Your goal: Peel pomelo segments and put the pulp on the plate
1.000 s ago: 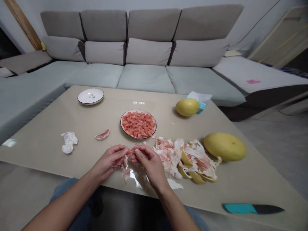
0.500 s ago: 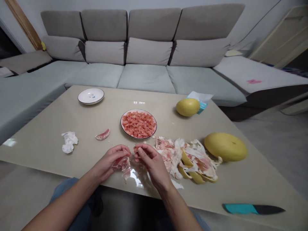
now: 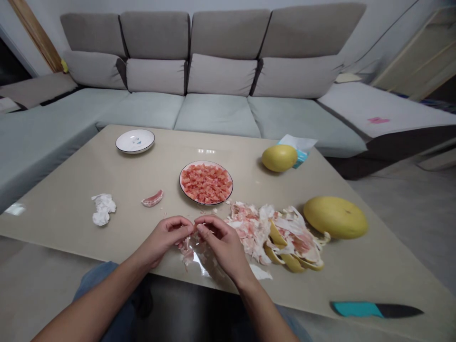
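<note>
Above the smooth tan table top, my left hand and right hand have come closer, curled fingers nearly shut, pinching a thin pink-white scrap of pomelo skin between them.

This is the living room of a home: a long grey sectional sofa with soft cushions runs along the far side, facing a low, glossy coffee table (a tissue packet and a heap of fruit peel lie on top).
</note>
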Demonstrator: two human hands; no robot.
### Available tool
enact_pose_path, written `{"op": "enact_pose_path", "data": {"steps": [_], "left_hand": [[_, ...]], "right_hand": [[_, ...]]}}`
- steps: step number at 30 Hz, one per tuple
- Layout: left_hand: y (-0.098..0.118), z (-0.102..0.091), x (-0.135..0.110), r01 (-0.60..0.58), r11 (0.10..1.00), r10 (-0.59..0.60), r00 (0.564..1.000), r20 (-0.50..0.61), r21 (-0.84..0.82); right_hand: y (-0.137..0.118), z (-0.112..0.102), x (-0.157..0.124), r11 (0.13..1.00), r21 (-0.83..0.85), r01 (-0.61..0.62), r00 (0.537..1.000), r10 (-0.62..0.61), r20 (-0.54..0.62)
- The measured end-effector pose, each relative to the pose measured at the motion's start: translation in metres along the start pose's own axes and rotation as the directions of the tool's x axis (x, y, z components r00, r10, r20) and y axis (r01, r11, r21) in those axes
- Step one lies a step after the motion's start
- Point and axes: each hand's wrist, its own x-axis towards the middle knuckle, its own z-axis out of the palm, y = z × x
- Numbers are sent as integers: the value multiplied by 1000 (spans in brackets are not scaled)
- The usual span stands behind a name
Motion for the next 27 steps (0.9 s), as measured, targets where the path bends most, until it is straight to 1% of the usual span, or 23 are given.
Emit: {"op": "enact_pose_path", "data": {"steps": [4,7,10,14,19,22,27], "left_hand": [[0,0,0,-21,998,24,998,-53,55],[-1,-1,1,-110,980,122,990,-65,167],[0,0,1,-171,959,187,981,-50,227],[1,0,-1,-141,973,151,988,-43,184],[2,1,-1,-89,987,97,993,-62,131],[3,1,0,-73,993,80,994,-70,93],[1,-2,0,-63,996,68,995,-79,66]], "right_hand": [[0,0,-1,997,44,-61,998,59,38],[3,1,-1,991,81,-106,993,102,53],[6,2,0,966,187,-180,983,169,74],[9,2,1,903,337,-268,963,239,125],[11,4,2,822,461,-335,942,286,175],[11,7,2,795,495,-351,937,294,191],[11,10,1,791,509,-339,941,279,193]]}}
